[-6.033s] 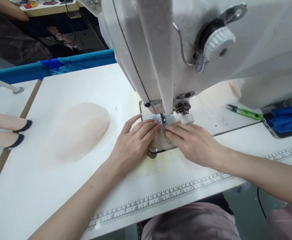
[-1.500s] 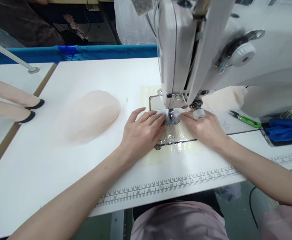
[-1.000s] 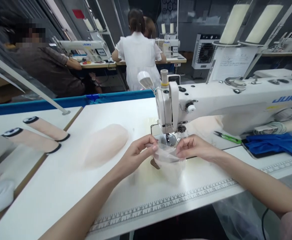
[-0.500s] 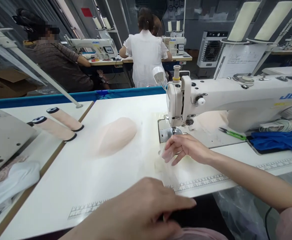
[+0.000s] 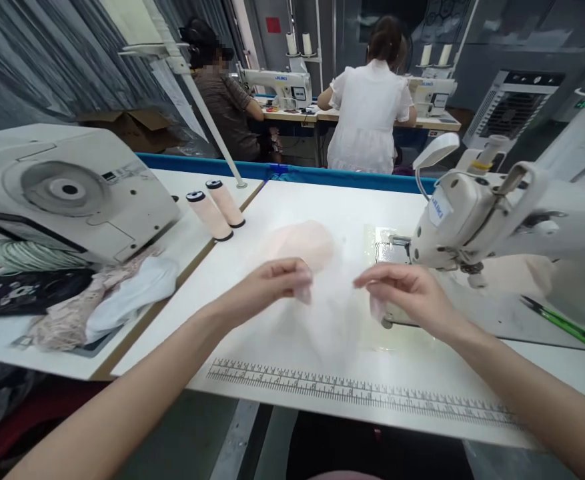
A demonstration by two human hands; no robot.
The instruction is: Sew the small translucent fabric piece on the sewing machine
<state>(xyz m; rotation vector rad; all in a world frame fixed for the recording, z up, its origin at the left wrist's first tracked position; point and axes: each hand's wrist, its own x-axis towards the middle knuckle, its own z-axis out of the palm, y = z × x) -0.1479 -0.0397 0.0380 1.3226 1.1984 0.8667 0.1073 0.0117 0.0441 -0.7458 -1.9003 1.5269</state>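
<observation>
Between my two hands hangs a thin, sheer whitish piece of fabric (image 5: pixel 325 327), its outline faint against the white table. My left hand (image 5: pixel 285 283) pinches its left side, thumb and fingers pressed together. My right hand (image 5: pixel 407 290) pinches the other side, close to the sewing machine's needle plate (image 5: pixel 393 252). A pale pink fabric piece (image 5: pixel 307 241) lies flat on the table just beyond my left hand. The sewing machine (image 5: pixel 465 213) stands to the right of my right hand; its needle area is partly hidden.
Two peach thread cones (image 5: pixel 211 217) stand at the left table seam. A second machine (image 5: pixel 72 193) and bunched lace and white cloth (image 5: pixel 127 293) are further left. Green thread snips (image 5: pixel 562 321) lie at right. A printed ruler (image 5: pixel 342 387) runs along the front edge. Two people sit beyond.
My left hand has risen from the front edge to the sheer fabric, and both hands now hold it apart above the table. The view has turned left.
</observation>
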